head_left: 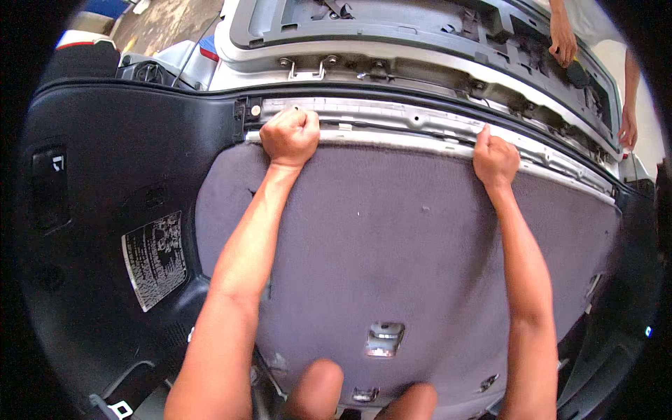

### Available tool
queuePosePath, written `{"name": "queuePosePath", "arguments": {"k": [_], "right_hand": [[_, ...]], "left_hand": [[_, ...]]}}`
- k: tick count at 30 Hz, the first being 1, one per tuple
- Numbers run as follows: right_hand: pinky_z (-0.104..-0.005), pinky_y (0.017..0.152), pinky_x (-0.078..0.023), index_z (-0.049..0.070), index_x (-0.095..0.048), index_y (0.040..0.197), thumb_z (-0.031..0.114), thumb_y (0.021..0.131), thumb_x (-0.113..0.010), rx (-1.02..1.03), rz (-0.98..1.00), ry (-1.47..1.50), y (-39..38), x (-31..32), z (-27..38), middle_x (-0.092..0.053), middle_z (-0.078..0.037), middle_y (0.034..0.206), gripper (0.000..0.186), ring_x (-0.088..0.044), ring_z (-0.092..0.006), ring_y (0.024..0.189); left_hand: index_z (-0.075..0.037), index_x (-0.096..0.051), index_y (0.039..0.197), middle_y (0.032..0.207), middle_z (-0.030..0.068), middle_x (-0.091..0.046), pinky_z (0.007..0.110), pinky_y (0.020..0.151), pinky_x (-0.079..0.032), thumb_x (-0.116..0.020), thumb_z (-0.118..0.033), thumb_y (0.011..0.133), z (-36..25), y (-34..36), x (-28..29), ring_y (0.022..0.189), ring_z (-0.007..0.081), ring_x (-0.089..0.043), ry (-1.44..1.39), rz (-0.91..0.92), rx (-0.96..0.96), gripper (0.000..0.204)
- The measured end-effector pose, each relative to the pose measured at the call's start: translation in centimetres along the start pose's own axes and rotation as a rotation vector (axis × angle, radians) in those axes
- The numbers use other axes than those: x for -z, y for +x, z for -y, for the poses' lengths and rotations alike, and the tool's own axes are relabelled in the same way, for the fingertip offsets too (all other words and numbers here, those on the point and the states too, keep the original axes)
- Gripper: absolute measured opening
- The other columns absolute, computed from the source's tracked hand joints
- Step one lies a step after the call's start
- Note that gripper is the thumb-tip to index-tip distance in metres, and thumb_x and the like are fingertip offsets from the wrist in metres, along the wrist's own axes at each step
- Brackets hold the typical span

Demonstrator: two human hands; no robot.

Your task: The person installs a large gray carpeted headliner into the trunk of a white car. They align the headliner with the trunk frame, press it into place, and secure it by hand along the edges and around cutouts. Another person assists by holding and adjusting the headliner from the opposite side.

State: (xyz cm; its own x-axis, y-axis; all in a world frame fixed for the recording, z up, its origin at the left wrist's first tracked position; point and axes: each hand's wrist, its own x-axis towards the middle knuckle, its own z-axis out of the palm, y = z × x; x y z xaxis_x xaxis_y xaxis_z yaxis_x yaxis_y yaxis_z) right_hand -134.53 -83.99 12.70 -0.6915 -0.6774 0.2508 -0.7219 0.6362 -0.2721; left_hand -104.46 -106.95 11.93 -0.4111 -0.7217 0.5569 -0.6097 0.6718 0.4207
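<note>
A grey carpeted cargo floor panel [392, 238] fills the middle of a car's luggage space. At its far edge, toward the left, my left hand [289, 136] is closed in a fist round the pale rim of the panel. Farther right along the same edge, my right hand [496, 162] is closed too, its thumb up against the rim. The fingertips of both hands are hidden. Just beyond the knuckles runs a bare metal sill [378, 115] with holes and clips. My knees [320, 386] rest at the near end of the panel.
Black plastic side trim [105, 140] with a printed label [155, 260] lines the left. Beyond the sill lies the lowered tailgate [392, 59], its inner side exposed. Another person's hand [562, 45] holds a dark tool over it. A seat-belt buckle [120, 409] lies lower left.
</note>
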Motion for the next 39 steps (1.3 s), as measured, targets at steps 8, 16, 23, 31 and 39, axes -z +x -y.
{"name": "queuePosePath", "arguments": {"k": [8,16,23,31,39], "right_hand": [[-0.0515,0.07,-0.053,0.007,-0.075,0.073,0.05,0.101,-0.048,-0.064,-0.066,-0.027,0.1,0.8,0.6,-0.07,-0.021,0.076,0.058,-0.069,-0.0441,0.075],[-0.0436,0.069,-0.051,0.003,-0.068,0.088,0.048,0.082,-0.079,0.415,0.041,0.243,-1.1,3.4,-2.7,-0.068,-0.017,0.081,0.047,-0.066,-0.038,0.074],[-0.0527,0.103,-0.039,0.009,-0.069,0.114,0.046,0.087,-0.075,0.274,-0.154,0.079,-5.3,4.7,-1.4,-0.063,-0.014,0.128,0.046,-0.056,-0.0335,0.119],[-0.063,0.122,-0.012,0.017,-0.039,0.158,0.049,0.093,-0.058,-0.4,0.413,-0.06,-40.9,16.4,-5.0,-0.028,-0.016,0.167,0.075,-0.022,-0.0361,0.155],[-0.0601,0.124,-0.011,0.014,-0.038,0.158,0.045,0.089,-0.059,-0.305,0.239,0.002,-44.7,15.6,-6.4,-0.027,-0.016,0.167,0.078,-0.021,-0.0354,0.155]], "left_hand": [[-0.011,-0.065,0.057,0.064,0.0116,-0.065,0.045,0.056,-0.05,-0.067,-0.027,0.084,1.0,-0.6,-0.6,0.058,0.0328,-0.066,0.002,0.009,0.02,0.032],[-0.007,-0.065,0.058,0.065,0.0137,-0.066,0.045,0.058,-0.05,-0.065,-0.026,0.091,1.0,-0.9,-0.2,0.059,0.0331,-0.066,-0.025,0.025,-0.032,0.038],[-0.009,-0.078,0.087,0.085,0.0156,-0.073,0.046,0.072,-0.052,-0.062,-0.036,0.098,0.4,-0.5,0.3,0.08,0.0345,-0.07,-0.023,0.117,-0.051,0.033],[-0.011,-0.036,0.16,0.166,0.0208,-0.028,0.059,0.123,-0.017,-0.045,-0.041,0.104,-10.8,-28.8,21.3,0.154,0.0428,-0.024,0.219,0.414,-0.217,0.064],[-0.011,-0.031,0.162,0.168,0.0188,-0.024,0.06,0.123,-0.015,-0.035,-0.048,0.105,-5.9,-35.7,21.5,0.156,0.0382,-0.02,0.213,0.482,-0.087,0.068]]}}
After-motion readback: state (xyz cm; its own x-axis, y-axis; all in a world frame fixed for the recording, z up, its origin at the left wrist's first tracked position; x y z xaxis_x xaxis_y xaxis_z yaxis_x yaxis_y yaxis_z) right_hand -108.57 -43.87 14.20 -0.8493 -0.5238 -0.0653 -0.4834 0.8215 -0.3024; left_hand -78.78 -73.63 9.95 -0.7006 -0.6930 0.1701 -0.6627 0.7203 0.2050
